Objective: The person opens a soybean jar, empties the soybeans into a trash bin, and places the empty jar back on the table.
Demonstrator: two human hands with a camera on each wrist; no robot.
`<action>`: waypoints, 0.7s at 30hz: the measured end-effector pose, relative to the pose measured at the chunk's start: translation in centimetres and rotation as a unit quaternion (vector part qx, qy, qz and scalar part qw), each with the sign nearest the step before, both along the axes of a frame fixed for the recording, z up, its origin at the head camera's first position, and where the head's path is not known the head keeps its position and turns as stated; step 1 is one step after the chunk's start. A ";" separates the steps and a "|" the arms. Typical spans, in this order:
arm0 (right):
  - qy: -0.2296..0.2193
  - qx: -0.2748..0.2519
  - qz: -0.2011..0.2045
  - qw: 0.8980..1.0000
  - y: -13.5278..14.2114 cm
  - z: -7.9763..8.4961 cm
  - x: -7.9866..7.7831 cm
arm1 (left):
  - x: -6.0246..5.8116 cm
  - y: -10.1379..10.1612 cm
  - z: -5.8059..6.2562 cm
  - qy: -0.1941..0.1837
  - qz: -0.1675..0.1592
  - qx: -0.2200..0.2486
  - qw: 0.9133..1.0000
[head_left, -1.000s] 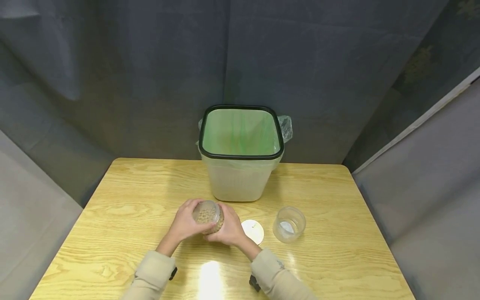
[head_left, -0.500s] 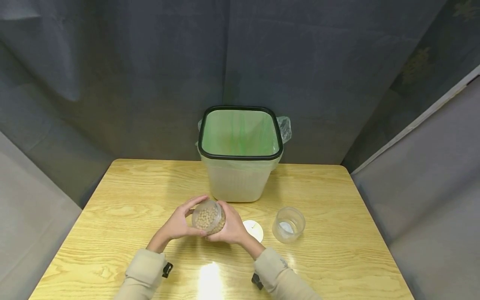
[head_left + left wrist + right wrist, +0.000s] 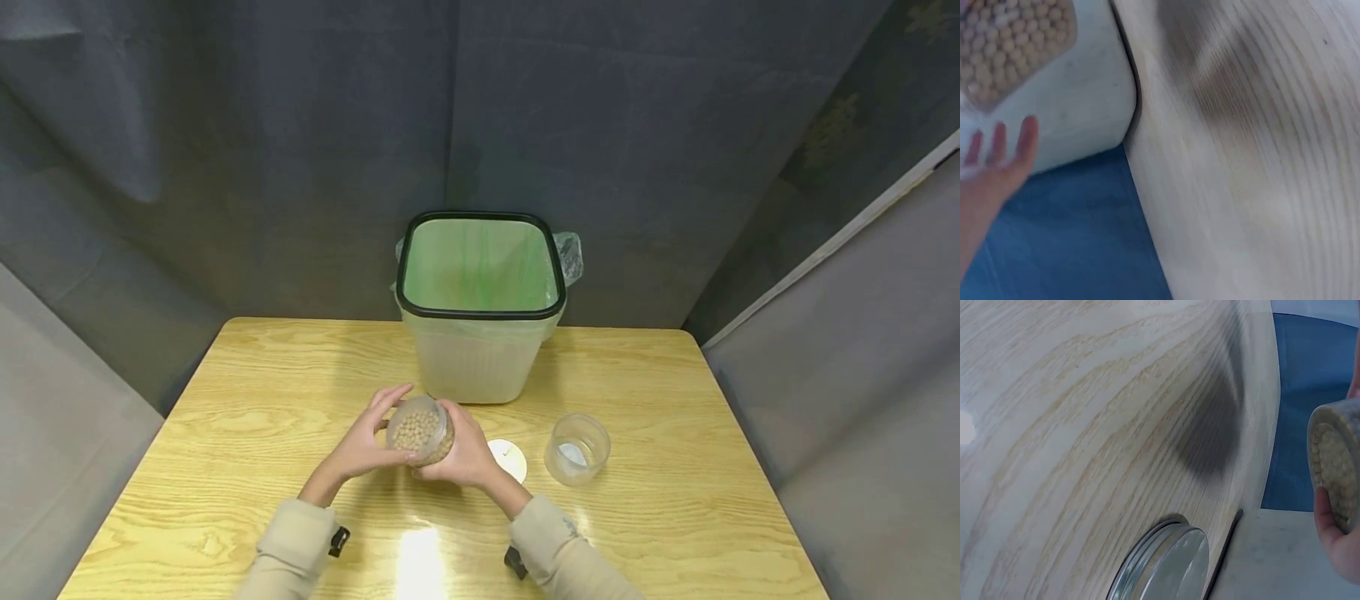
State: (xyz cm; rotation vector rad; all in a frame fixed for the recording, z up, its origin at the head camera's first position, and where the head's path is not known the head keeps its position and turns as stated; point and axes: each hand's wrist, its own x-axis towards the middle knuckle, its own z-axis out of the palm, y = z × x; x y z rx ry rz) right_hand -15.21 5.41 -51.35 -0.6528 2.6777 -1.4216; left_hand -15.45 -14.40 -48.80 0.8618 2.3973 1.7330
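Observation:
A clear plastic jar (image 3: pixel 417 432) full of small round beige beans is held tilted above the table in the head view. My right hand (image 3: pixel 467 452) grips it from the right, thumb and fingers around its side. On the left, my left hand (image 3: pixel 362 446) spans the jar's near-left end with thumb and fingers spread wide. In the left wrist view the left fingers (image 3: pixel 1027 140) look extended and blurred, apart from the beans (image 3: pixel 1016 44) seen through the wall. The right thumb (image 3: pixel 1325 515) lies against the jar in the right wrist view.
Just behind the hands stands a white bin (image 3: pixel 480 358) with a black rim and green liner. A round white disc (image 3: pixel 507 460) and a clear cup (image 3: pixel 577 450) sit to the right on the wooden table (image 3: pixel 667 500). Dark cloth (image 3: pixel 300 208) hangs behind.
The left hand has loosened from around the jar's end, its fingers spreading and lifting away. The jar has shifted slightly and shows more of its beans. The right hand keeps its grip.

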 end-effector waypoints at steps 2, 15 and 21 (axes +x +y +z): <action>-0.012 -0.014 0.004 1.000 0.1 0.0 -0.1 | -0.1 -0.5 -0.1 -0.021 -0.052 0.048 0.997; -0.040 -0.008 0.023 0.999 0.8 0.7 -0.4 | 1.3 0.9 1.6 -0.018 0.022 0.024 0.999; -0.035 0.047 0.077 0.995 1.8 1.6 -0.8 | 0.6 0.4 0.3 -0.037 -0.073 0.073 0.994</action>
